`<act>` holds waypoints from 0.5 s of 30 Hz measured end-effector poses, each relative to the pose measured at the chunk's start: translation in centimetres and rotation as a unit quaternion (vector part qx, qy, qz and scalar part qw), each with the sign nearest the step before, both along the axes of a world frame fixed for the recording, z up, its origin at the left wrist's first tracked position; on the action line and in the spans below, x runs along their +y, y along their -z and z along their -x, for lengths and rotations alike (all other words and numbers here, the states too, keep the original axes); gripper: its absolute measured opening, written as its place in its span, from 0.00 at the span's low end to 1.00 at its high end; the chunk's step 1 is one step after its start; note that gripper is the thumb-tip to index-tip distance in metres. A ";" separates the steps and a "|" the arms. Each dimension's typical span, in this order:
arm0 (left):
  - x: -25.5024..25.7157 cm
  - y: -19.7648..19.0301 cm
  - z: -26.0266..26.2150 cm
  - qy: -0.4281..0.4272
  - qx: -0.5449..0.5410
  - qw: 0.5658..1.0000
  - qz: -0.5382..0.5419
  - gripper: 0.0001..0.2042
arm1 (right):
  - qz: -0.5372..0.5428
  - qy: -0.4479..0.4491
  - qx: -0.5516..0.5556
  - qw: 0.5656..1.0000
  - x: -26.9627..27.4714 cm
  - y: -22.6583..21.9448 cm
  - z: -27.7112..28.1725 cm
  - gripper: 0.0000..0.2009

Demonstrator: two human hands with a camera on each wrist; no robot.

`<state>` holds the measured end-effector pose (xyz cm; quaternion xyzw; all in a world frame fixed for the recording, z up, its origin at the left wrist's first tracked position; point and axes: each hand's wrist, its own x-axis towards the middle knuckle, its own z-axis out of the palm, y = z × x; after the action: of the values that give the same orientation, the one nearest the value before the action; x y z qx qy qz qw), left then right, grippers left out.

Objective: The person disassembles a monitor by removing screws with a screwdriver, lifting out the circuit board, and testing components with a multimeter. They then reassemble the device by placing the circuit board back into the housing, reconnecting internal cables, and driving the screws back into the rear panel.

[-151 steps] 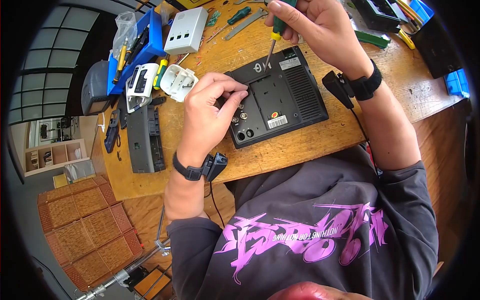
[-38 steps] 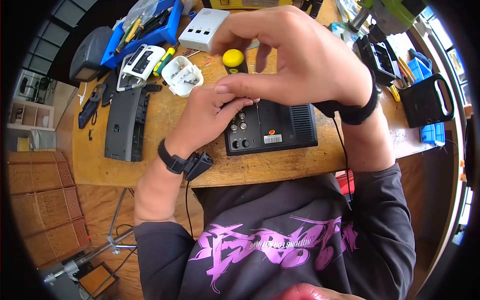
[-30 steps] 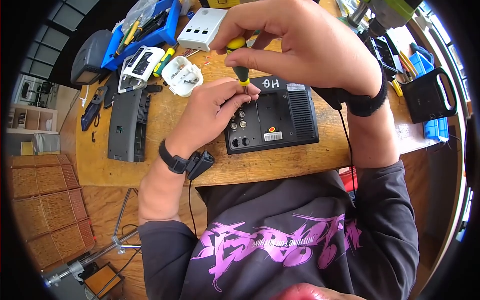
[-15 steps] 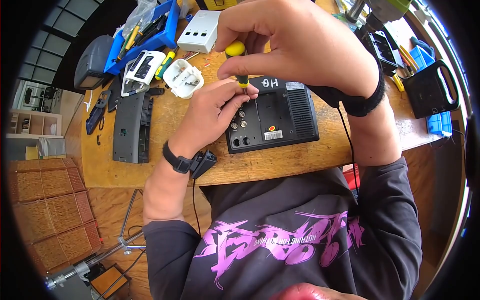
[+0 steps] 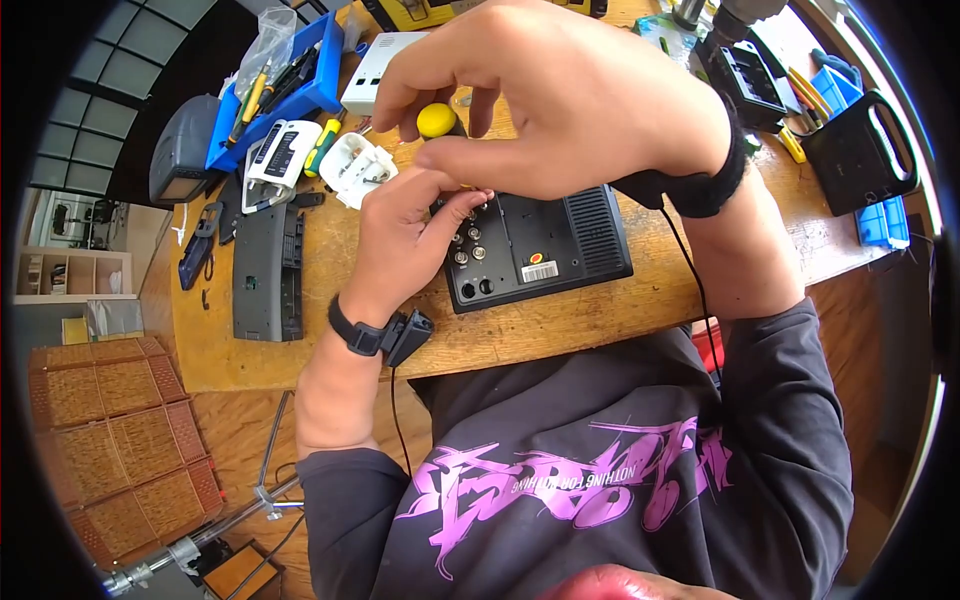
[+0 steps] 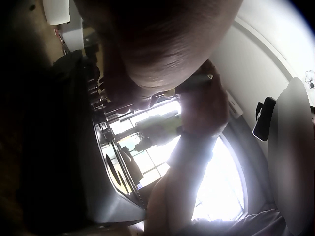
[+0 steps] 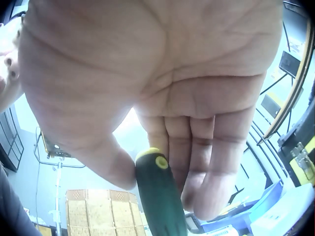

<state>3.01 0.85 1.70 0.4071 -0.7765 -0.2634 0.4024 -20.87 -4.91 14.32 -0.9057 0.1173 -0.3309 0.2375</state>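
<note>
A black monitor (image 5: 510, 285) lies on the wooden table, its back with vents, a barcode label and round metal connectors facing up. My right hand (image 5: 570, 110) holds a screwdriver (image 5: 437, 120) upright over the monitor's far left part. In the right wrist view, its green handle (image 7: 160, 196) with a yellow cap sits between thumb and fingertips. My left hand (image 5: 400, 230) reaches in from the left, thumb and forefinger pinched together at the lower end of the screwdriver. The right hand hides the shaft and tip from the head camera. The left wrist view is dark there.
An open white box (image 5: 357, 170) with small metal parts stands left of the monitor. Beyond it are a white cable tester (image 5: 283, 158) and a blue tool bin (image 5: 325, 65). A long black casing (image 5: 268, 280) lies further left. A black box (image 5: 862, 160) stands at the right.
Five seconds ago the right hand held the screwdriver raised near the monitor's far edge. It has since come down and left to my pinched left fingers. Over the last second, the right hand turned about the handle.
</note>
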 end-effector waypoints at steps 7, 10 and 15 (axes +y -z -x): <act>0.1 0.4 0.2 0.023 0.055 0.997 -0.037 0.06 | -0.004 0.038 0.001 0.999 0.8 -0.8 0.3 0.15; 0.6 -0.5 0.9 0.012 0.073 0.995 -0.062 0.06 | 0.026 0.030 -0.009 0.999 0.5 -0.6 -0.2 0.15; 0.3 0.4 -0.1 -0.026 0.073 0.991 -0.112 0.07 | 0.035 0.049 -0.001 0.998 1.7 -1.5 0.2 0.15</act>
<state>3.06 1.15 1.31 0.4492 -0.7000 -0.3676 0.4161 -21.07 -3.20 15.77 -0.9063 0.1502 -0.3468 0.1891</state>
